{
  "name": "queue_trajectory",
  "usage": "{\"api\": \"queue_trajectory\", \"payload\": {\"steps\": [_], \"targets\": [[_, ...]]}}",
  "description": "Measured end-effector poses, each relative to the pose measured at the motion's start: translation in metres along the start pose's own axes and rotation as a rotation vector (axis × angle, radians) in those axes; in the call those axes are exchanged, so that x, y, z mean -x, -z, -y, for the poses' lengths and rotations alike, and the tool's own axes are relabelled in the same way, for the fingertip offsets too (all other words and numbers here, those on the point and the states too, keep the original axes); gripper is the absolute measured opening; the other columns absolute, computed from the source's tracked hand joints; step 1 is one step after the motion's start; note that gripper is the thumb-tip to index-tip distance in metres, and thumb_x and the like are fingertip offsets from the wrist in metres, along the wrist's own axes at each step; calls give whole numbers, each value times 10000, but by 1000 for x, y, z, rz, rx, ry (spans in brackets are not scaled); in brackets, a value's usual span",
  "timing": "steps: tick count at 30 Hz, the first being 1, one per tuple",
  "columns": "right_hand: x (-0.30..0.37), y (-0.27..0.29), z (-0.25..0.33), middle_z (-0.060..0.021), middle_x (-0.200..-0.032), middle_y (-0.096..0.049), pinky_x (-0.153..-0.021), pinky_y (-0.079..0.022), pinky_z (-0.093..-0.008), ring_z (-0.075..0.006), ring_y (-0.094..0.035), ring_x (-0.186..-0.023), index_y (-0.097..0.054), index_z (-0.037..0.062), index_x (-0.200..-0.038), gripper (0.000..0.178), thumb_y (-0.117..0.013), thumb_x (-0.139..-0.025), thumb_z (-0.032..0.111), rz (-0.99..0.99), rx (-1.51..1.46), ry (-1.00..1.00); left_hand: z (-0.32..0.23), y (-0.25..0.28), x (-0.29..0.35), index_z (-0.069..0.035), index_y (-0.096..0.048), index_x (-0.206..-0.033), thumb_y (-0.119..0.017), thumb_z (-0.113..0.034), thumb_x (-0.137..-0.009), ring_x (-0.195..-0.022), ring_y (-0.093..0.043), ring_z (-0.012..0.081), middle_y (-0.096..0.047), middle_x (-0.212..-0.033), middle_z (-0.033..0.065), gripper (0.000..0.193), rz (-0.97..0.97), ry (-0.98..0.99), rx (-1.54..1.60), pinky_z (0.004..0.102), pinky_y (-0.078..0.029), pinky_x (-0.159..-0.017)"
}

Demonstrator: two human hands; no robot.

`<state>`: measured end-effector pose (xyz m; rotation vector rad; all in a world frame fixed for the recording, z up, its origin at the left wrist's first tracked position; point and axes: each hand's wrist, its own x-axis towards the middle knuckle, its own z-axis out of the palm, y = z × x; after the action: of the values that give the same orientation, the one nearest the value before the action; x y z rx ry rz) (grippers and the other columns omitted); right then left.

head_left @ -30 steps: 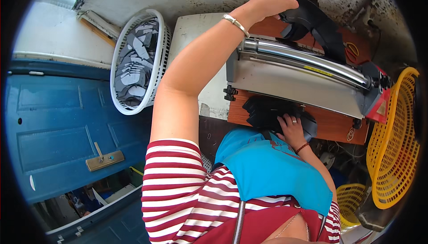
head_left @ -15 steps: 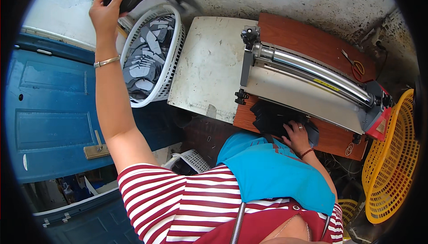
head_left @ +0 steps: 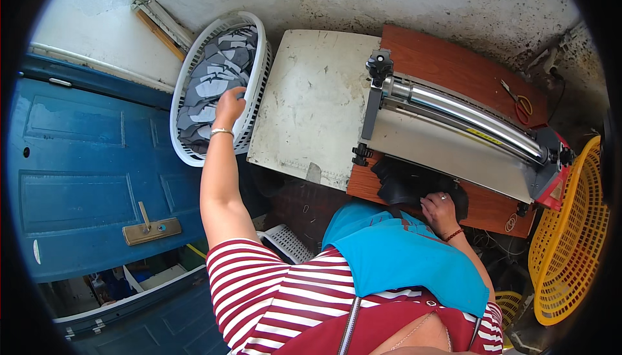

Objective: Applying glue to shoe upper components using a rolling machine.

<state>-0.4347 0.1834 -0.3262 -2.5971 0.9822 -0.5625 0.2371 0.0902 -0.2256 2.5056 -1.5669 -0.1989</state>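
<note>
Inspector: Head view, left side. Your left hand [head_left: 229,107] is reaching over the white basket [head_left: 262,50], at the rim nearest the table. Grey pieces [head_left: 207,89] are lying overlapped inside it, many of them showing paler patches.

Assessor: How are your left fingers standing?

Inspector: They are curling in close together, and a bit of grey is showing at their tips. Whether you are pinching one piece there, I cannot tell.

Assessor: And your right hand [head_left: 439,213]?

Inspector: It is resting at the near edge of the black pieces [head_left: 405,183], which are lying in a pile on the reddish-brown board [head_left: 492,215], between your body and the roller machine [head_left: 470,121]. Your right fingers are bending and keeping close together; their tips are partly hidden, so I cannot tell whether they are pinching anything.

Assessor: Surroundings?

Inspector: The pale table [head_left: 311,108] is standing between basket and machine. Scissors [head_left: 523,110] with red and yellow handles are lying behind the roller. A yellow basket [head_left: 541,277] is leaning beyond the machine's right end, and a blue door [head_left: 78,138] is filling the far left.
</note>
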Motion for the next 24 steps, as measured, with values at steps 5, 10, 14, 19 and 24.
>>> {"api": "queue_trajectory", "payload": {"steps": [5, 10, 14, 19, 24], "targets": [[-13, 39, 20, -87, -924, -663, -755, -521, -418, -286, -644, -835, -711, 59, -972, 240, -766, -740, 36, -33, -26, 19, -86, 4, 29, -114, -757, -1130, -626, -119, -873, -1001, -715, 319, -743, -1103, 160, 289, -225, -163, 330, 397, -556, -879], [-13, 94, 43, -66, -875, -646, -674, -519, -411, -280, -631, -774, -699, 85, -964, 274, -778, -707, 31, -189, -33, -12, -247, 45, 71, -36, -741, -1026, -622, 39, -876, -902, -714, 248, -736, -1029, 125, 206, -508, -708, 682, 321, -556, -811], [-21, 155, 53, -91, -878, -632, -641, -528, -397, -288, -621, -751, -710, 51, -1037, 337, -749, -713, -31, -289, 111, -67, -345, 48, 119, -56, -743, -1011, -662, 25, -847, -931, -709, 264, -733, -1052, 110, 200, -392, -1134, 791, 349, -561, -817], [-27, 160, 17, -75, -869, -610, -639, -524, -391, -275, -635, -772, -707, 58, -1044, 300, -752, -749, 27, -193, 315, -248, -433, -27, 109, -29, -718, -1146, -600, -254, -973, -1062, -679, 364, -711, -1174, 164, 308, -7, -1192, 528, 422, -528, -933], [-67, 128, -16, -56, -874, -621, -632, -533, -384, -271, -649, -759, -707, 75, -1068, 270, -739, -802, 95, -288, 379, -288, -507, -78, 67, -16, -710, -1155, -458, -540, -1022, -1072, -664, 420, -719, -1107, 248, 597, 610, -902, 106, 468, -497, -965]]}}
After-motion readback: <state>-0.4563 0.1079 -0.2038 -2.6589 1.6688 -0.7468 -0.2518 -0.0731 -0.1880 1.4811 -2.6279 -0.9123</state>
